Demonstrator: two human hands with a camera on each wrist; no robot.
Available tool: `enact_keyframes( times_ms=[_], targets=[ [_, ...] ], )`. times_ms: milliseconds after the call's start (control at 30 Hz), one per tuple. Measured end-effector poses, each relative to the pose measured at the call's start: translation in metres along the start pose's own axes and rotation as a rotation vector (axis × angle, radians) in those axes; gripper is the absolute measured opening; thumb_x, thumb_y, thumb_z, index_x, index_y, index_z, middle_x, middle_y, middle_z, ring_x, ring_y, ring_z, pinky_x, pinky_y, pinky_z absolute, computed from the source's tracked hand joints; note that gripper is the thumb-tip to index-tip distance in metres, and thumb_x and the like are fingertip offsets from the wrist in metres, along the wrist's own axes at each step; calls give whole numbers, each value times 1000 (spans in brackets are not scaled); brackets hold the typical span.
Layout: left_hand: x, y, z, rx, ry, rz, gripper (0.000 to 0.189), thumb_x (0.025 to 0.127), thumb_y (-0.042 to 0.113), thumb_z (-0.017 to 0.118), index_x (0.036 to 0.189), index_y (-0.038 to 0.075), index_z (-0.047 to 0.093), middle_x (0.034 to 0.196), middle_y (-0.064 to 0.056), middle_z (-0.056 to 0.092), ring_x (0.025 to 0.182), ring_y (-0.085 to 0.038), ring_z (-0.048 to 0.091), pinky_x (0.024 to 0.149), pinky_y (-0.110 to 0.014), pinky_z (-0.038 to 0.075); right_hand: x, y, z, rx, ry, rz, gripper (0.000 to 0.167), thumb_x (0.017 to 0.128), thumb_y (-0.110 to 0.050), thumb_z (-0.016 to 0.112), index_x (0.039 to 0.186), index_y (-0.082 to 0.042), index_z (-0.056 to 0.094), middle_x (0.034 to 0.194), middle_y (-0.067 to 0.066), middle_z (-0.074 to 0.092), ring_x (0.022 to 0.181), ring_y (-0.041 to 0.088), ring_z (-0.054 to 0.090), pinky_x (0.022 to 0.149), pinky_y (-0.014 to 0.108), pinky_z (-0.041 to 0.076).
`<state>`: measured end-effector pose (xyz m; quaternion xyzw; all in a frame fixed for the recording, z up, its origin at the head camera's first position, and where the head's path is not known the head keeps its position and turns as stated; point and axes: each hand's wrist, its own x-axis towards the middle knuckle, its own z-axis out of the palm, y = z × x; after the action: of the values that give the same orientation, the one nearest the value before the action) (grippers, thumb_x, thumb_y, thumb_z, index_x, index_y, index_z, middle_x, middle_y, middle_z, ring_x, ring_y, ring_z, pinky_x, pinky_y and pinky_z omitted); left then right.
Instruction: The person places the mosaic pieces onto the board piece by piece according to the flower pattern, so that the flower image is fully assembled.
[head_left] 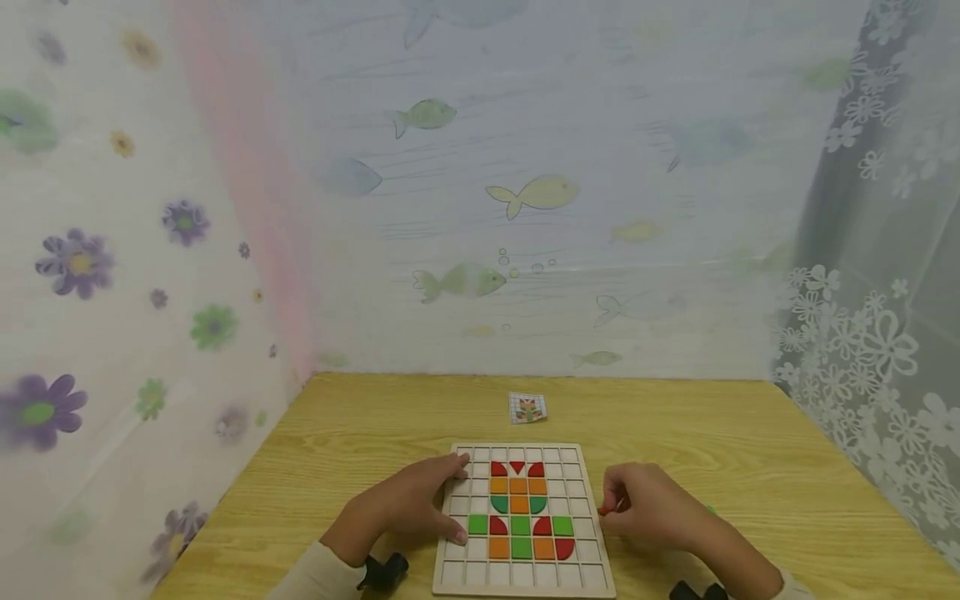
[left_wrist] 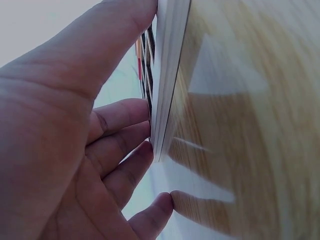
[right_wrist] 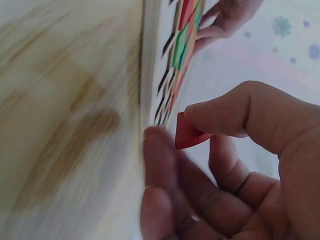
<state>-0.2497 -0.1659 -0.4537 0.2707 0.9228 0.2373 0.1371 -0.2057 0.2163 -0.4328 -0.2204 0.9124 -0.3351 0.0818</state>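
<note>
A wooden grid board [head_left: 525, 581] lies on the table, with red, orange and green tiles set in its squares. Orange squares [head_left: 518, 504] and green squares [head_left: 521, 547] run down its middle, with red quarter-round tiles [head_left: 565, 549] and teal ones [head_left: 537, 504] beside them. My left hand [head_left: 408, 506] rests at the board's left edge, thumb and fingers spread along the rim. Beyond the right edge, my right hand [head_left: 648, 507] pinches a small red tile [right_wrist: 188, 132] between thumb and fingers; one side of the tile looks curved, and part is hidden by the thumb.
A small card [head_left: 528, 408] printed with a coloured grid pattern lies behind the board. A bit of a green piece [head_left: 711, 509] shows behind my right wrist. Fish-patterned sheeting [head_left: 540, 250] hangs at the table's back edge, and flowered sheeting [head_left: 150, 333] along the left.
</note>
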Motion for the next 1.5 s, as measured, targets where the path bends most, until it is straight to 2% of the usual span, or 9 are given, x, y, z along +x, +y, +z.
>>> enact_keyframes(
  times_ms=[200, 367, 600, 800, 967, 1133, 1333, 1500],
  targets=[
    [1, -2, 1, -5, -2, 5, 111, 73, 62, 86, 161, 16, 36, 156, 2, 50, 149, -26, 42, 120, -53, 39, 7, -8, 1, -36, 35, -53, 24, 79, -10, 83, 72, -22, 64, 72, -14, 65, 64, 2, 55, 57, 22, 48],
    [0, -2, 1, -12, 1, 2, 111, 73, 62, 87, 161, 16, 37, 155, 2, 51, 149, -26, 42, 120, -54, 38, 13, -16, 4, -12, 29, -71, 24, 78, -15, 89, 70, -23, 69, 68, -14, 65, 65, 2, 55, 57, 22, 48],
    [0, -2, 1, -3, 9, 12, 111, 72, 62, 87, 160, 15, 37, 154, 2, 52, 149, -25, 42, 120, -53, 39, 22, -25, 12, 43, 24, -72, 21, 76, -21, 93, 71, -23, 72, 72, -13, 68, 66, 6, 61, 58, 24, 52],
    [1, -2, 0, -5, 11, 16, 111, 72, 62, 87, 160, 14, 39, 153, 2, 53, 149, -26, 42, 120, -53, 39, 31, -38, 21, 120, -11, -78, 14, 78, -16, 92, 77, -18, 78, 76, -9, 74, 69, 8, 67, 61, 24, 57],
    [0, 0, -1, -2, 12, 16, 109, 72, 61, 88, 159, 14, 40, 156, 0, 51, 149, -27, 42, 120, -53, 38, 34, -50, 31, 133, -29, -73, 8, 80, -13, 89, 81, -17, 83, 80, -10, 75, 71, 9, 67, 60, 24, 56],
    [-1, 1, -1, 7, 13, 14, 109, 73, 61, 88, 159, 14, 40, 156, 0, 51, 149, -26, 42, 120, -53, 38, 37, -59, 42, 112, -44, -91, 6, 84, -14, 87, 81, -19, 84, 79, -12, 75, 73, 4, 63, 60, 22, 54],
    [0, -1, 0, 23, 18, 20, 110, 72, 63, 87, 159, 15, 40, 152, 3, 54, 147, -25, 45, 119, -51, 40, 39, -68, 55, 94, -87, -126, 9, 82, -7, 85, 77, -14, 82, 75, -15, 70, 68, -1, 62, 60, 19, 55],
    [1, -1, 0, 27, 20, 19, 109, 72, 64, 87, 158, 16, 41, 150, 4, 56, 145, -23, 47, 119, -51, 41, 37, -72, 60, 56, -142, -169, 14, 80, -7, 87, 76, -20, 83, 72, -18, 69, 65, -3, 59, 56, 19, 53]
  ],
)
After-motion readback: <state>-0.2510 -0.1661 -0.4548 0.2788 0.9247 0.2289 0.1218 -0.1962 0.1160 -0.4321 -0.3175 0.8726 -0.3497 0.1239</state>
